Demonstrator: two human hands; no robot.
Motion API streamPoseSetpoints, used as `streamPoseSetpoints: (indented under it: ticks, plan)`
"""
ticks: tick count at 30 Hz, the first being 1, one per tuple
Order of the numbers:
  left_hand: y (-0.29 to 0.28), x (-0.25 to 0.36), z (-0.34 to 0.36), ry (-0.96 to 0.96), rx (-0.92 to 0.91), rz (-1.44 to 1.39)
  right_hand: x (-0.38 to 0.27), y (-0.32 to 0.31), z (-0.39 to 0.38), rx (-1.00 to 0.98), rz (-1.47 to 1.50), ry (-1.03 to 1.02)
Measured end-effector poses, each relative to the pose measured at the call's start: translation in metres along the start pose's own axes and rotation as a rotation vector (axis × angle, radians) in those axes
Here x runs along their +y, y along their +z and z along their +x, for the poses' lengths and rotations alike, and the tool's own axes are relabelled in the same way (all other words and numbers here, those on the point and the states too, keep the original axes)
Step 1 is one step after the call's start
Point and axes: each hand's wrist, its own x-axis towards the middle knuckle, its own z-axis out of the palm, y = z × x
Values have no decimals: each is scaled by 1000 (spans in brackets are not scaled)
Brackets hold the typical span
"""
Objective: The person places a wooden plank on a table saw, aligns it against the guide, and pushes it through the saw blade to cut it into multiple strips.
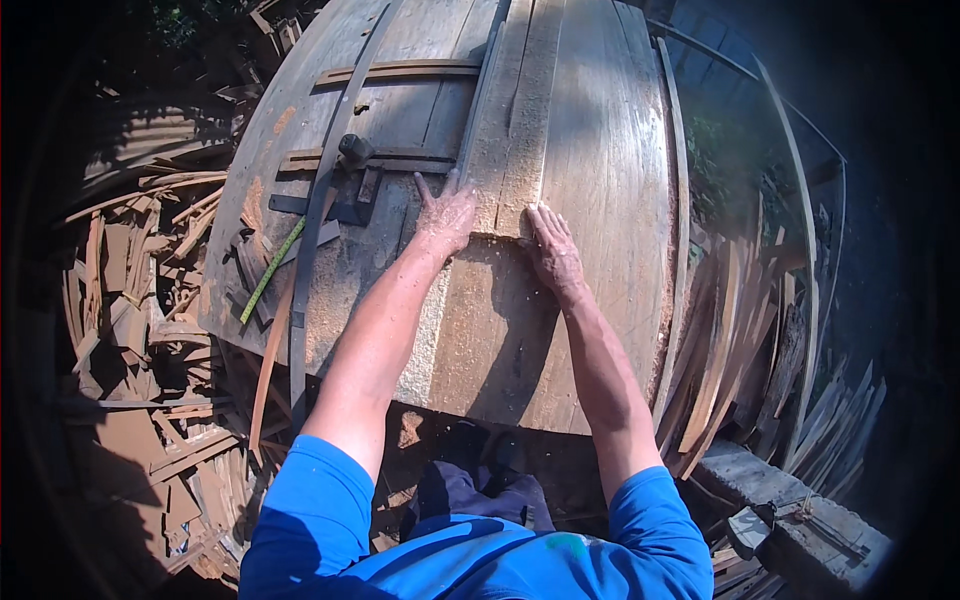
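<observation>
A long wooden board (515,130), strewn with sawdust, lies lengthwise on the large wooden tabletop (610,130). Its near end sits between my two hands. My left hand (448,212) rests against the board's left edge near that end, fingers spread apart. At the near right corner, my right hand (555,247) touches the board with its fingers stretched forward. The undersides of both hands are hidden. Beyond my left hand lie a dark tool with a knob (354,148) and short wooden strips (400,70). A yellow-green measuring strip (272,270) slants at the table's left.
A long dark strip (318,200) runs along the table's left side. Heaps of scrap wood (125,290) cover the ground there. Upright planks (725,330) lean at the right, near a concrete ledge (800,515). Pale sawdust (425,335) lies on the tabletop near me.
</observation>
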Motion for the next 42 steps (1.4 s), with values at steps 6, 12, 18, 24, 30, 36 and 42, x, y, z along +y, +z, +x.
streamPoseSetpoints:
  ticks: [6, 12, 18, 24, 30, 36, 42]
  plan:
    - [-7, -3, 14, -23, -79, -25, 9, 3, 13, 38, -48, -52]
    - [-13, -6, 27, -27, -89, -14, 14, 0, 25, 15, -60, -45]
    - [-15, -10, 41, -23, -93, -41, 19, 1, 36, 29, -47, -36]
    - [-17, -15, 56, -34, -34, -45, 26, 0, 52, 24, -47, -43]
    - [-18, -19, 71, -55, -122, -45, 30, -2, 61, 4, -53, -20]
    - [-20, -23, 84, -47, -65, -36, 36, -1, 73, 36, -35, -32]
    - [-20, -25, 97, -72, -111, -47, 43, -1, 81, 36, -38, -28]
